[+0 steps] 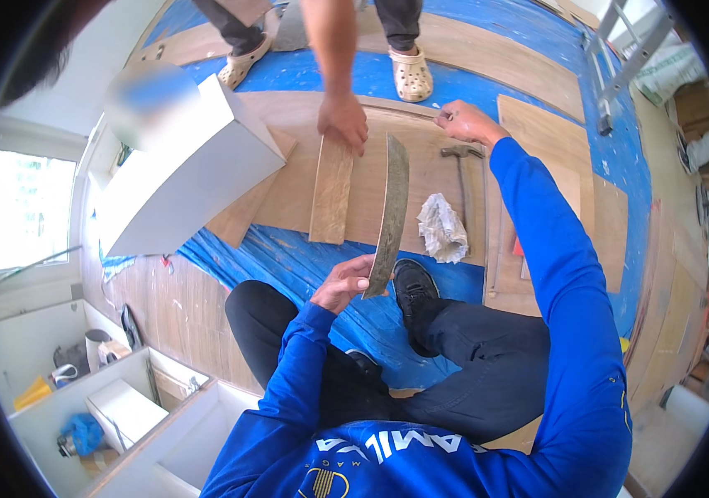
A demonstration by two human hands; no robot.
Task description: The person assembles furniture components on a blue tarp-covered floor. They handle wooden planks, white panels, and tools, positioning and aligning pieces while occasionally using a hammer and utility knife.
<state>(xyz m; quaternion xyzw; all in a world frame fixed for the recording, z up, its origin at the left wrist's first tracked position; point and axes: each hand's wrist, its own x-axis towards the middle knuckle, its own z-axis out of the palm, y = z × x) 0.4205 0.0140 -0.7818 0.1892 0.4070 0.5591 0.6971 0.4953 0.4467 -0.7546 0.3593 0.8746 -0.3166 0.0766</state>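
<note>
My left hand point(344, 282) is closed round the lower end of a thin strip of board point(391, 207), which stands raised, its grey, rough face toward the right. My right hand point(464, 123) reaches far out to the far edge of a plywood sheet point(288, 199). Its fingers are pinched together, and what they hold, if anything, is too small to make out. Just below it lies a hammer point(465, 187), head at the far end. Beside the hammer is a crumpled whitish wad point(441, 228). Another person's hand point(343, 122) presses on a short wooden plank point(332, 191) left of my strip.
A white box-like panel point(197, 170) stands at the left. Blue sheeting point(288, 257) covers the floor, with more plywood point(603, 224) at the right. The other person's light clogs point(411, 76) stand opposite. A ladder point(632, 62) is far right; an open white cabinet point(151, 415) sits lower left.
</note>
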